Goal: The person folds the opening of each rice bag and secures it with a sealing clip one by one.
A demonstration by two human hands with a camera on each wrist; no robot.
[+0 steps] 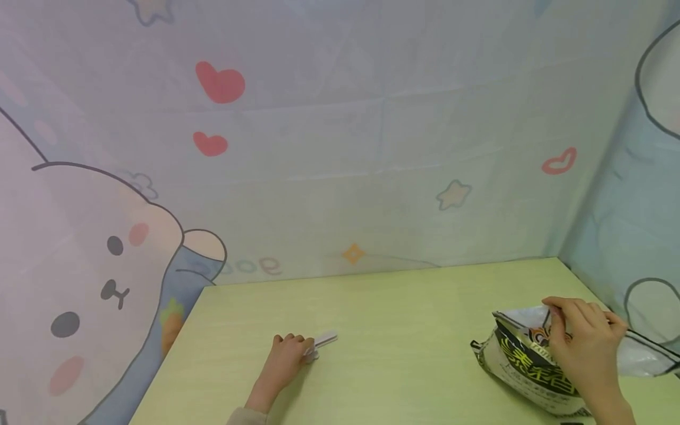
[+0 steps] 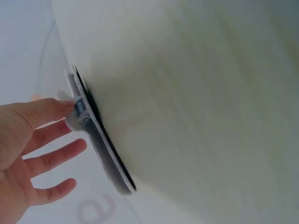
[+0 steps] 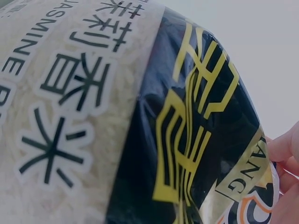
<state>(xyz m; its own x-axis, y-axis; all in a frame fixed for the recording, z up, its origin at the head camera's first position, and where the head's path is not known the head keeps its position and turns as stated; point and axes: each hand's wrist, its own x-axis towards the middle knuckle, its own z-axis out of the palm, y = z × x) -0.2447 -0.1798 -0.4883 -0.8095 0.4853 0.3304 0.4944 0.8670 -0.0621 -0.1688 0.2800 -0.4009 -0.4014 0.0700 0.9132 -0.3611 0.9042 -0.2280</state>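
Observation:
On the left part of the tabletop, a white bag clip (image 1: 325,339) lies under the fingertips of my left hand (image 1: 287,357). In the left wrist view its metal spring shows, and my thumb and index finger pinch the clip (image 2: 108,156) there while the other fingers spread apart. At the right, my right hand (image 1: 589,345) grips the upper part of a bag of jasmine rice (image 1: 523,372). Rice grains show through the clear plastic of the bag (image 3: 88,126), beside its black and yellow band. The bag lies tilted, its loose top reaching to the right behind the hand.
The pale yellow-green table (image 1: 393,342) runs back to a printed cloth (image 1: 340,118) with hearts, stars and a cartoon bear. Another cloth panel (image 1: 627,195) borders the right side. A small dark object (image 1: 572,423) shows at the bottom edge below the bag.

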